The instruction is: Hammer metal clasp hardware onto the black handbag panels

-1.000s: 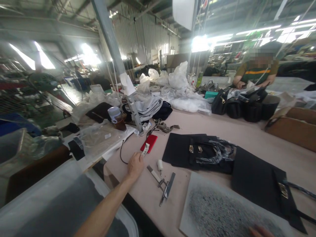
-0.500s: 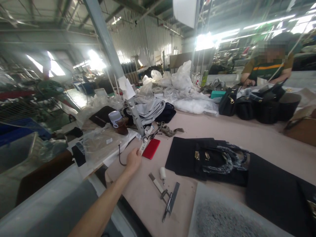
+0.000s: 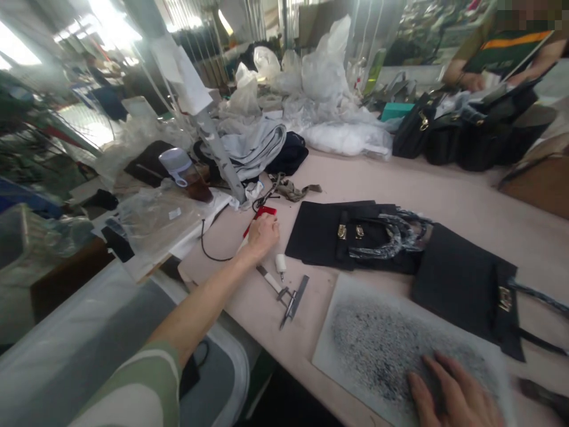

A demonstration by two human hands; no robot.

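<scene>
My left hand (image 3: 263, 234) reaches across the table with its fingers bent down round a red flat rectangle (image 3: 267, 210), its far edge showing past them. Part of a white strip (image 3: 242, 244) shows left of the hand. My right hand (image 3: 456, 394) lies with fingers apart on a pale board (image 3: 326, 344) with a dark speckled middle. Nearer me than the left hand are a small white bottle with a metal tip (image 3: 280, 263), a tool with a pale handle (image 3: 270, 279) and a grey metal blade-like piece (image 3: 300, 292).
Black bag pieces with gold clasps and wrapped handles (image 3: 311, 234) lie in the middle. Another black bag (image 3: 457, 281) lies to the right. Clear plastic bags (image 3: 324, 71), folded grey cloth (image 3: 255, 148) and a lidded drink bottle (image 3: 186, 175) stand behind. A co-worker (image 3: 507, 56) sits beyond black handbags (image 3: 444, 133).
My left hand has shifted right, from the white strip onto the red rectangle. My right hand has come into view on the speckled board. The view has tilted down.
</scene>
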